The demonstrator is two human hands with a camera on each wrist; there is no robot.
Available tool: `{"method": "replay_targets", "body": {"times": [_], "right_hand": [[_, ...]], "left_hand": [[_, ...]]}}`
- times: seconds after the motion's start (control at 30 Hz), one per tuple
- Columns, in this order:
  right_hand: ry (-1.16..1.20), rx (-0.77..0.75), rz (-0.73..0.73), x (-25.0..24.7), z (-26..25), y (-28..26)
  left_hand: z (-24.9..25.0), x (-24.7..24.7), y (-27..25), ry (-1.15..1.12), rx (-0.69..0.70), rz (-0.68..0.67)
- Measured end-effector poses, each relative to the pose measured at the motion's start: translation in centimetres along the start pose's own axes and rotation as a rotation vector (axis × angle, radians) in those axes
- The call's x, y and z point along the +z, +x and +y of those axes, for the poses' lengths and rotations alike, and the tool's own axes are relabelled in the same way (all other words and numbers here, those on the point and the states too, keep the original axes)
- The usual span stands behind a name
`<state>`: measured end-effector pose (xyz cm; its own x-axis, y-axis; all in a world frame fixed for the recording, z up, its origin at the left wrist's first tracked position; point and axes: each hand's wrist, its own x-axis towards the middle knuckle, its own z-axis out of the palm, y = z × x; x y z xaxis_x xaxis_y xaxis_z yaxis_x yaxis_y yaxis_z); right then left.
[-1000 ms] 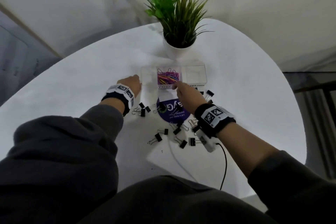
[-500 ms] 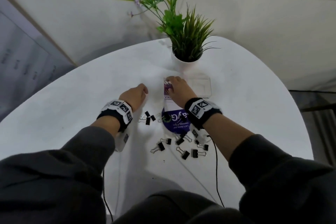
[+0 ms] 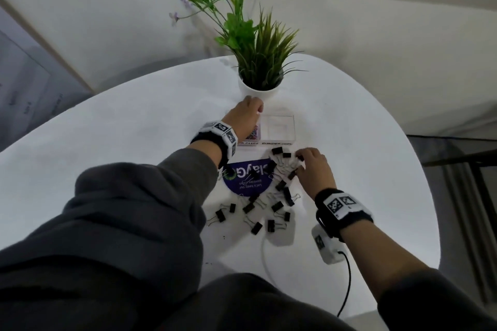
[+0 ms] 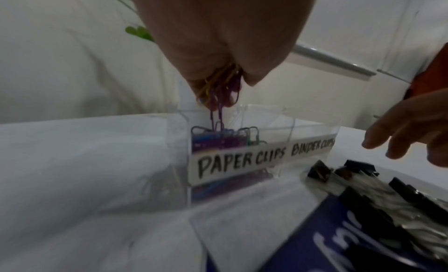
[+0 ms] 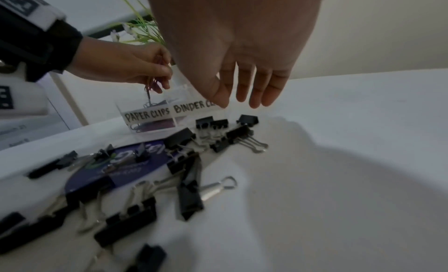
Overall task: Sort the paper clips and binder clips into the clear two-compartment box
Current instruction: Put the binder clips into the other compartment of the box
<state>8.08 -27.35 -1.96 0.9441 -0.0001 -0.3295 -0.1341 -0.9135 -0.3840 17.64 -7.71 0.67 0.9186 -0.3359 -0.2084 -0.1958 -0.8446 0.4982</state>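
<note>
Left hand over box, right hand over binder clips

Left fingers pinch paper clips above the PAPER CLIPS compartment, box by the plant pot. Right fingers spread, holding nothing; bare surface to its right.

The head camera looks forward and down over both arms onto the white table. Each wrist camera sits low and close, facing along its palm toward the clear box; both share its label and, apparently through blur, the same binder clips.
</note>
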Motion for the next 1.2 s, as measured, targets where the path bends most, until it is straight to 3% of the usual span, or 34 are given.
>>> {"method": "replay_targets", "body": {"times": [0.23, 0.37, 0.6, 0.83, 1.0, 1.2], "right_hand": [[-0.215, -0.054, -0.149, 0.1, 0.8, 0.0], [-0.267, -0.083, -0.144, 0.5, 0.3, -0.4], [-0.202, -0.056, -0.093, 2.2, 0.0, -1.8], [-0.125, -0.002, -0.129, 2.2, 0.2, -2.1], [-0.004, 0.058, -0.082, 1.0, 0.1, -2.3], [-0.035, 0.084, -0.292, 0.7, 0.0, -3.0]], "left_hand": [[-0.4, 2.3, -4.6, 0.294, 0.274, 0.127], [1.6, 4.5, -7.2, 0.453, 0.379, -0.178], [1.0, 7.4, -8.8, 0.409, 0.085, -0.287], [0.9, 7.6, -9.4, 0.37, 0.013, -0.305], [0.6, 6.9, -10.4, 0.223, -0.034, -0.181], [1.0, 7.1, -10.5, 0.142, -0.133, -0.205]]}}
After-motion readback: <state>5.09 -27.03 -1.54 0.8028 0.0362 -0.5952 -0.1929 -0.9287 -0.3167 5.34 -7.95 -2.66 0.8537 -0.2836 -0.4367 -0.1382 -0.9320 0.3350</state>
